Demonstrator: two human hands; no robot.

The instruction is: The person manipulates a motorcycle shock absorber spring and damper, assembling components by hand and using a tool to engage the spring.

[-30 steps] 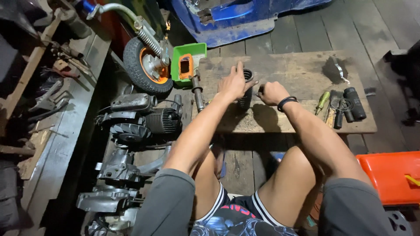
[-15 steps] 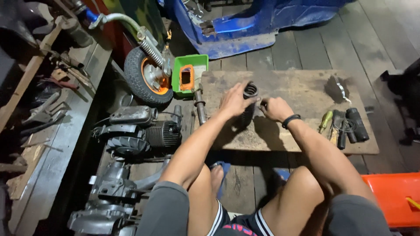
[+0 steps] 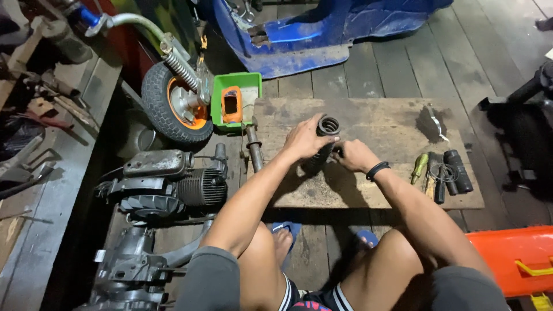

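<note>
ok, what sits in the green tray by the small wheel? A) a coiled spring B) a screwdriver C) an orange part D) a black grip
C: the green tray, right of the small wheel, holds an orange part; the coiled spring is in the person's hands on the wooden board.

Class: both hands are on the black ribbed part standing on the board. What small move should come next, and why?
Probably keep the left hand steadying the ribbed part near its top while the right hand works at its lower side. The part stands tilted on the wooden board, so it would likely tip if the left hand let go.
</note>
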